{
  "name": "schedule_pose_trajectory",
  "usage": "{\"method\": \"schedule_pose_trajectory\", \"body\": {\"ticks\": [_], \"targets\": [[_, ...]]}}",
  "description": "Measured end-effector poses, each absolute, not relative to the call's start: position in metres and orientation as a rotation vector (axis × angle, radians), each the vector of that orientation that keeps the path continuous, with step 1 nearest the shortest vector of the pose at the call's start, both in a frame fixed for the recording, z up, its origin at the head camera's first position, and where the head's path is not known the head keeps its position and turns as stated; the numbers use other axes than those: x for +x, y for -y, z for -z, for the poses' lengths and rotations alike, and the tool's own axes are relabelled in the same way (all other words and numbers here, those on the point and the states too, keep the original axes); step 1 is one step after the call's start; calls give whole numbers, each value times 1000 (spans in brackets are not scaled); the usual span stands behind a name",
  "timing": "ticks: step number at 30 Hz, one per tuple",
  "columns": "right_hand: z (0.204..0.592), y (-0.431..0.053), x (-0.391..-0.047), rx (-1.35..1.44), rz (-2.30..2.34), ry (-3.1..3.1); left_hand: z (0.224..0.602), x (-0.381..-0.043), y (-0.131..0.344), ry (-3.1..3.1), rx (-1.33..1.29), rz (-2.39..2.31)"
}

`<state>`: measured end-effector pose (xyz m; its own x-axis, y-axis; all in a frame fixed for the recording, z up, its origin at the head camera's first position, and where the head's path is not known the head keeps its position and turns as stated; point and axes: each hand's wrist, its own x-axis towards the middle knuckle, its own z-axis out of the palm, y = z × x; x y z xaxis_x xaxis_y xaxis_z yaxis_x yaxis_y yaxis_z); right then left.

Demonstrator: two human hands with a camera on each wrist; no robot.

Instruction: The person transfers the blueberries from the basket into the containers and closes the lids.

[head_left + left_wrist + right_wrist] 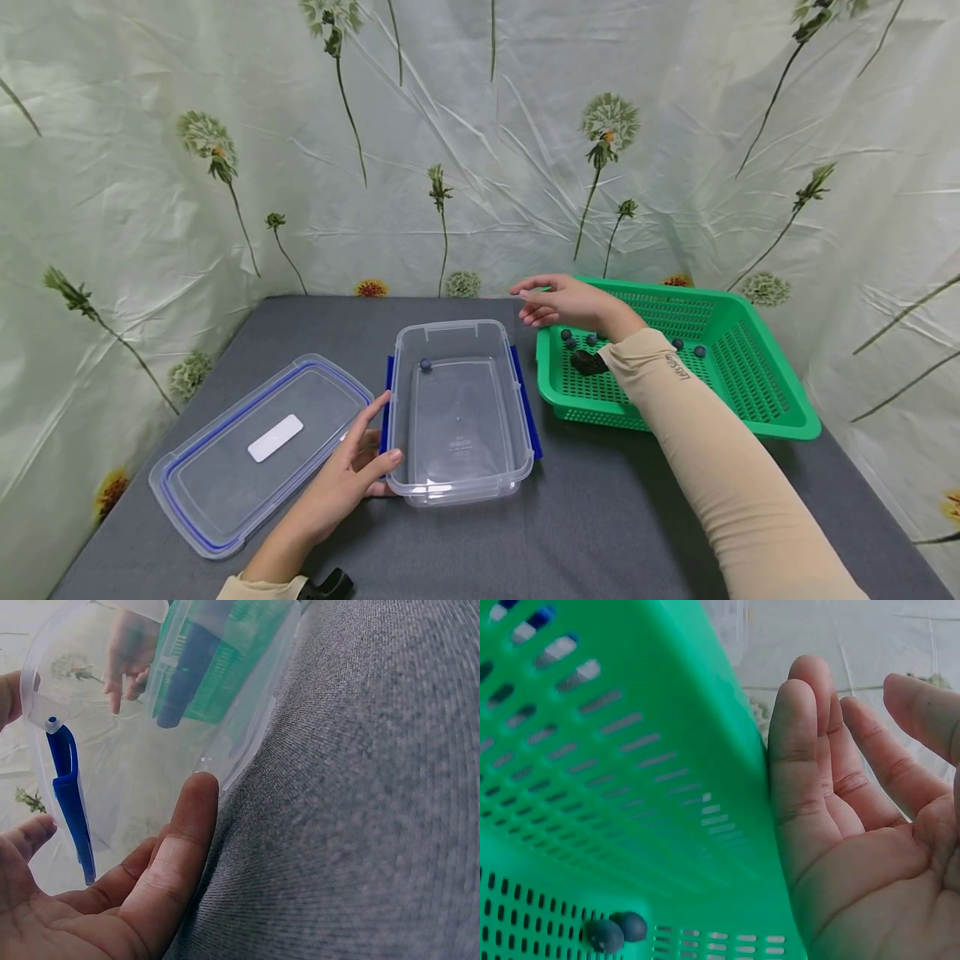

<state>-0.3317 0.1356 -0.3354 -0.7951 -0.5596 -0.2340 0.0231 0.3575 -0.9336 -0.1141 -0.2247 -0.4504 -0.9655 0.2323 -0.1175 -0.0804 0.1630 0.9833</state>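
Observation:
A clear plastic container (459,417) with blue side clips (71,802) stands on the table, one blueberry (426,365) inside near its far left. My left hand (348,471) grips its left wall, thumb at the rim and fingers along the outside. Over the left edge of a green slotted basket (780,408) is my right hand (566,302), empty, its fingers loosely bent. The right wrist view shows that hand beside the basket wall, and blueberries (606,935) in a corner of the basket. Several more blueberries (699,352) lie in the basket; my forearm hides part of it.
Left of the container lies its clear lid (202,492) with a blue seal and a white label (275,438). A grey cloth (585,533) covers the table. Behind hangs a pale curtain (487,225) printed with dandelions.

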Motion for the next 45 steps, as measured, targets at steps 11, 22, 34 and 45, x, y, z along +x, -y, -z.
{"method": "schedule_pose_trajectory", "body": {"ticks": [11,22,34,45], "targets": [[340,-164,-337,-427,1519,-2114,448,-114,226,-2227,155,-1876],[351,-187,-339,-354,1502,-2173,450,-114,225,-2229,146,-1869],[360,-208,-336,-275,1349,-2152,451,-114,225,-2219,162,-1878],[369,-219,-335,-282,1158,-2143,451,-114,226,-2206,170,-1882]]}}
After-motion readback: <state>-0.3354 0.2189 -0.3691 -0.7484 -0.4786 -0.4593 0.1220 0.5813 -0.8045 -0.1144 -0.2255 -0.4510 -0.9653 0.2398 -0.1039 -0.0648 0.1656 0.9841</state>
